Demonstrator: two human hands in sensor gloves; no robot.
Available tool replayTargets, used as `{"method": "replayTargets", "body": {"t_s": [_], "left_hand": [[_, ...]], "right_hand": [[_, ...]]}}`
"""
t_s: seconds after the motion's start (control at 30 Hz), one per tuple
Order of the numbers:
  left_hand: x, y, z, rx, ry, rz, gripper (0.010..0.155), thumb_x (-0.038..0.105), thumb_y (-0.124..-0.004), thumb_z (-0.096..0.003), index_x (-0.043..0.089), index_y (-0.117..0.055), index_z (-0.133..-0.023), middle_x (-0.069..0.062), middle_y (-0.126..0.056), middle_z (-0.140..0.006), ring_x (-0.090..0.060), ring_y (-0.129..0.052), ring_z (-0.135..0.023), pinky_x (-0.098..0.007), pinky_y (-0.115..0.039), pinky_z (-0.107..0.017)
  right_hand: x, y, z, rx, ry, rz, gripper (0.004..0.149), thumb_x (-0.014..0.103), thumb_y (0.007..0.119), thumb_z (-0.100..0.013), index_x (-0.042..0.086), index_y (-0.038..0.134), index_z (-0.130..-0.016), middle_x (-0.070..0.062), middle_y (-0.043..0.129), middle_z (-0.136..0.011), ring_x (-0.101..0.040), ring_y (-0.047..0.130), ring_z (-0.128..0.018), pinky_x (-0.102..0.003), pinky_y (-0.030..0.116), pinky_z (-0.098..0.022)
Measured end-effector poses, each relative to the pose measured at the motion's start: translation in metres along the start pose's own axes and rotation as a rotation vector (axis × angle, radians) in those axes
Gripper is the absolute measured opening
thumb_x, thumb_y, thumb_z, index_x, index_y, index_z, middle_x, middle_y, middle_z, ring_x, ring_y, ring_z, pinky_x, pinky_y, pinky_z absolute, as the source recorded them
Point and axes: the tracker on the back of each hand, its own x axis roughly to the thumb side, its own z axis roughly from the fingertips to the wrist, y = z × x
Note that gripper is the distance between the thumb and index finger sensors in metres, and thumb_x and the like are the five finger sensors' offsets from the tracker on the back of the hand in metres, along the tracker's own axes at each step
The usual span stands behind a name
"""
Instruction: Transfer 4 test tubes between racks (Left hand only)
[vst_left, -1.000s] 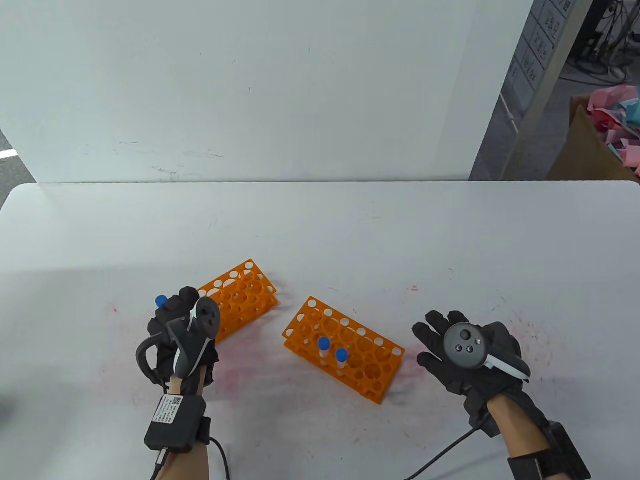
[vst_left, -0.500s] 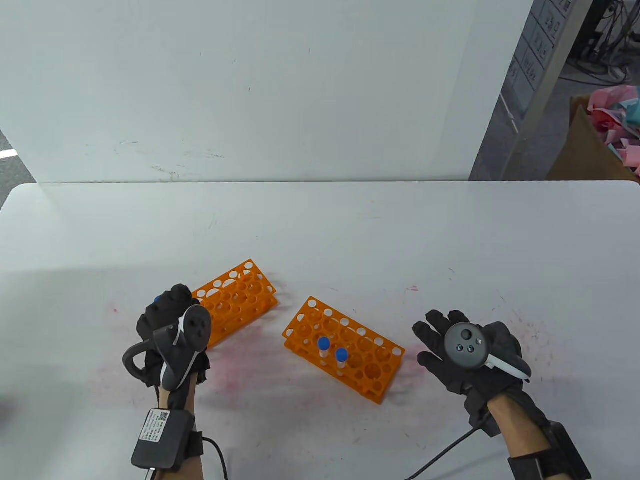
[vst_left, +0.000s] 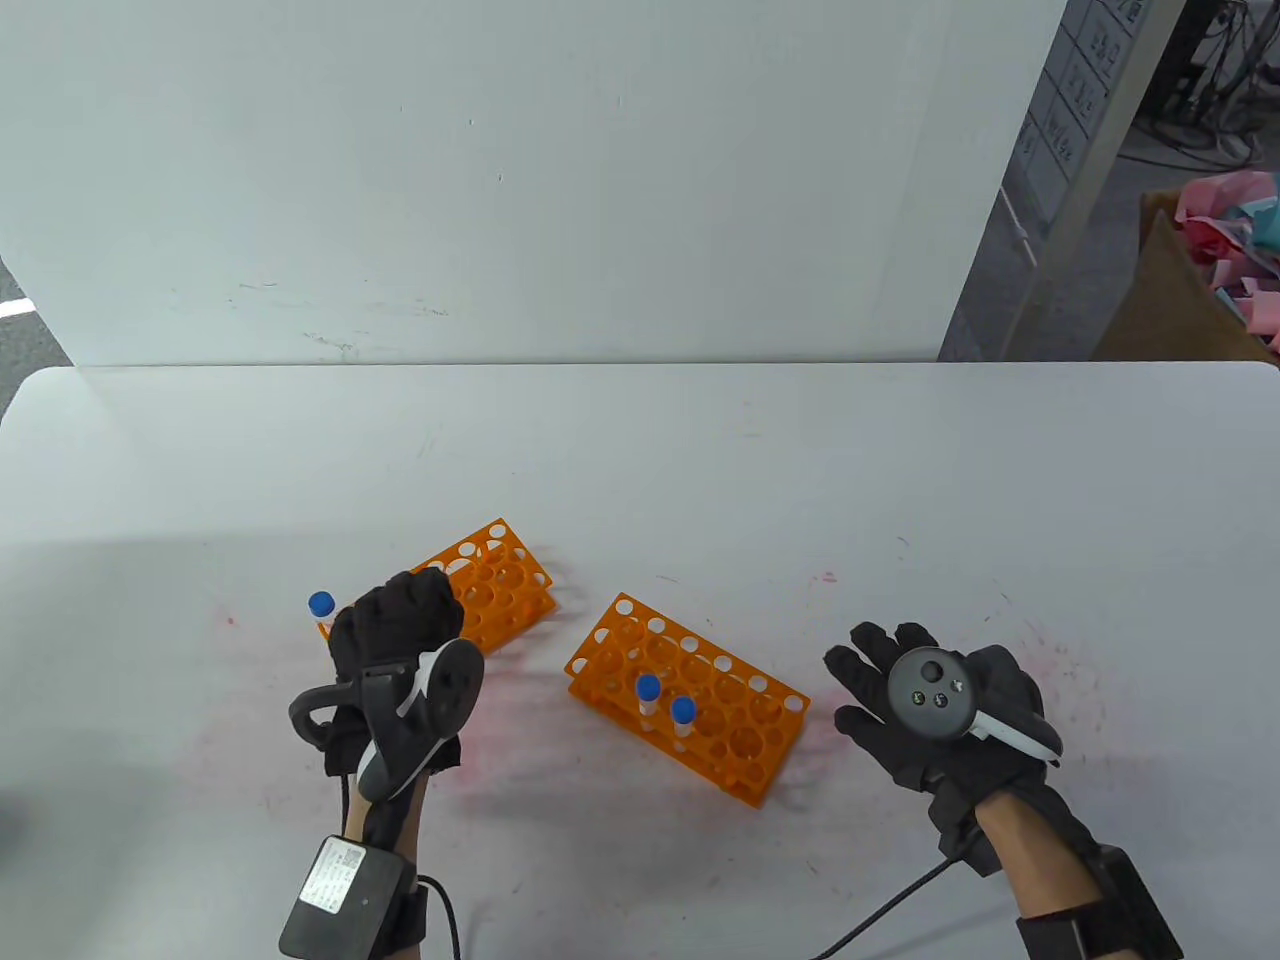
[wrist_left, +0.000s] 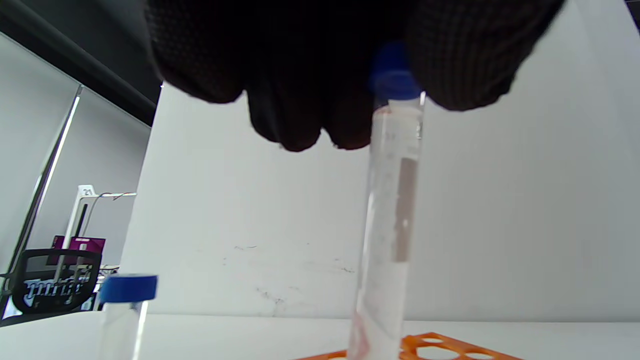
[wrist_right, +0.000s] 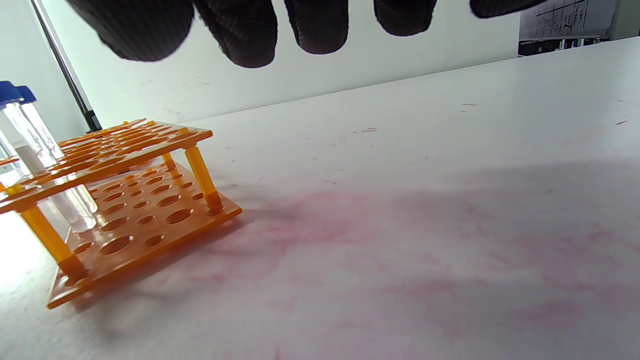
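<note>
Orange left rack (vst_left: 495, 585): left hand (vst_left: 400, 640) above it, gripping a blue-capped tube (wrist_left: 387, 220).
Right hand (vst_left: 930, 705): released, fingers spread.
Right rack (vst_left: 690, 700): two tubes.

Bright, even light; soft shadows; wrist views' near fingers (wrist_left: 450, 60) blurred dark.

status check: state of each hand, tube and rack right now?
left hand: over the left rack, fingers around the cap of a tube
held tube: upright, lower end at the rack top
left rack: one capped tube standing at its left end
right rack: two capped tubes upright in it
right hand: fingers spread, holds nothing, beside the right rack
</note>
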Motion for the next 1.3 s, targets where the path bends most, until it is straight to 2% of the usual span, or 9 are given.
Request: {"method": "replayTargets", "body": {"t_s": [0.17, 0.43, 0.6, 0.93, 1.3], "left_hand": [[0.018, 0.002, 0.003, -0.027, -0.134, 0.023, 0.049, 0.046, -0.081, -0.0448, 0.03, -0.066, -0.089, 0.002, -0.094, -0.087, -0.025, -0.1, -0.074, -0.051, -0.081, -0.059], [0.038, 0.009, 0.008, -0.023, -0.195, 0.151, 0.05, 0.047, -0.081, -0.0438, 0.029, -0.068, -0.088, 0.002, -0.096, -0.083, -0.024, -0.102, -0.071, -0.05, -0.083, -0.058], [0.051, 0.01, 0.012, -0.013, -0.261, 0.164, 0.05, 0.049, -0.081, -0.0433, 0.027, -0.07, -0.087, 0.003, -0.098, -0.081, -0.023, -0.103, -0.069, -0.049, -0.084, -0.057], [0.072, 0.01, 0.018, -0.034, -0.328, 0.224, 0.049, 0.051, -0.08, -0.0429, 0.028, -0.071, -0.085, 0.004, -0.099, -0.078, -0.022, -0.104, -0.066, -0.048, -0.085, -0.056], [0.083, 0.001, 0.02, -0.07, -0.349, 0.244, 0.047, 0.049, -0.08, -0.0439, 0.029, -0.071, -0.085, 0.004, -0.097, -0.082, -0.022, -0.103, -0.07, -0.048, -0.084, -0.058]], "right_hand": [[-0.001, 0.0, 0.0, 0.001, 0.002, -0.003, 0.062, 0.053, 0.058, -0.054, 0.028, 0.045, -0.109, -0.011, 0.035, -0.12, -0.055, 0.033, -0.103, -0.078, 0.037, -0.066], [0.0, 0.0, -0.001, 0.007, 0.004, 0.0, 0.062, 0.053, 0.058, -0.054, 0.028, 0.046, -0.109, -0.011, 0.036, -0.12, -0.054, 0.034, -0.103, -0.078, 0.038, -0.066], [-0.001, 0.0, -0.001, 0.006, 0.006, -0.001, 0.062, 0.053, 0.058, -0.054, 0.028, 0.046, -0.109, -0.011, 0.036, -0.12, -0.055, 0.034, -0.103, -0.078, 0.037, -0.066], [-0.002, -0.002, -0.001, 0.005, 0.012, -0.002, 0.062, 0.053, 0.058, -0.054, 0.028, 0.046, -0.109, -0.011, 0.036, -0.12, -0.055, 0.033, -0.103, -0.078, 0.037, -0.066], [-0.003, -0.002, -0.001, 0.004, 0.017, -0.005, 0.062, 0.053, 0.058, -0.054, 0.027, 0.046, -0.109, -0.011, 0.036, -0.12, -0.055, 0.033, -0.103, -0.078, 0.037, -0.066]]}}
